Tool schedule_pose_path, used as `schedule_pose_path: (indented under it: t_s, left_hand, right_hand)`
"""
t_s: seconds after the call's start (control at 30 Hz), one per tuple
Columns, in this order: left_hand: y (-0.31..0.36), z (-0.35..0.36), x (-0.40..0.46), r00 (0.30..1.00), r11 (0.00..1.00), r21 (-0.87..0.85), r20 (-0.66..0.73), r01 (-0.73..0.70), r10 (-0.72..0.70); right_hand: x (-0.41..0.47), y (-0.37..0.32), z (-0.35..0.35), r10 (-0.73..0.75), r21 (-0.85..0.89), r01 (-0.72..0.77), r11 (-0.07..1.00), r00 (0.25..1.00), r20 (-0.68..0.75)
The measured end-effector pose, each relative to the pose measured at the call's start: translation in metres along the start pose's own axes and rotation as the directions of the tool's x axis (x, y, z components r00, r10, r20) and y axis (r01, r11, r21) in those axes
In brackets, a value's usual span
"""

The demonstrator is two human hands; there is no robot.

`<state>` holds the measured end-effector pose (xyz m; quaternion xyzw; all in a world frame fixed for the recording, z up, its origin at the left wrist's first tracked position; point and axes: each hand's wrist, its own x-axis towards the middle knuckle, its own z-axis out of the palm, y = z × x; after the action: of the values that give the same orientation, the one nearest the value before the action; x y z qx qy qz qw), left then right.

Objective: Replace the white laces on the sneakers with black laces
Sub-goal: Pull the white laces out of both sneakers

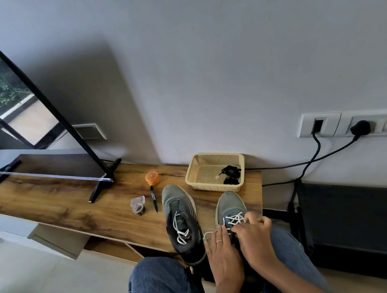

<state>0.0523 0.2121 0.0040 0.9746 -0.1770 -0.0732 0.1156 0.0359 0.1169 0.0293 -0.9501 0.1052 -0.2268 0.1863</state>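
Both hands are working on the right sneaker [231,208] at the near edge of the surface [74,208]. The left hand [221,251] is lying with fingers straight beside the eyelets, while the right hand [255,233] is curling onto the white lace [233,220]; whether it is pinching the lace is hard to tell. Loosening each crossing from the top down should be freeing it without snagging. The black laces [230,175] are waiting in the basket [204,162] beyond the fingers. The shoe's heel is hidden under the hands.

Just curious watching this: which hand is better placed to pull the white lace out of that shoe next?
Probably the right hand: its fingers curl at the white lace on the right sneaker, while the left hand lies flatter beside it.
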Motion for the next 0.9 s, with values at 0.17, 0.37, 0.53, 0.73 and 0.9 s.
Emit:
schedule_pose_path:
  t_s: [0.17, 0.37, 0.53, 0.73, 0.9]
  left_hand:
    - [0.000, -0.002, -0.002, 0.999, 1.000, -0.009, -0.034, -0.008, 0.007]
    - [-0.002, -0.001, -0.001, 0.997, 0.999, -0.040, -0.072, -0.001, -0.002]
    - [0.000, 0.002, 0.001, 0.998, 0.999, -0.031, -0.067, 0.014, -0.016]
    - [-0.001, 0.003, -0.003, 0.996, 0.999, -0.036, -0.091, 0.016, -0.019]
    - [-0.004, 0.004, -0.003, 0.992, 0.999, -0.036, -0.124, 0.000, -0.005]
  right_hand:
    - [0.005, 0.010, -0.003, 0.147, 0.020, -0.147, 0.989, 0.989, 0.019]
    - [0.022, 0.027, -0.034, 0.743, 0.322, -0.690, 0.648, 0.666, -0.068]
    - [0.022, 0.032, -0.038, 0.671, 0.217, -0.651, 0.728, 0.741, -0.025]
    - [0.016, 0.005, -0.023, 0.100, -0.079, -0.093, 0.993, 0.991, 0.091]
    - [0.009, 0.002, -0.008, 0.072, -0.115, -0.058, 0.992, 0.991, 0.117]
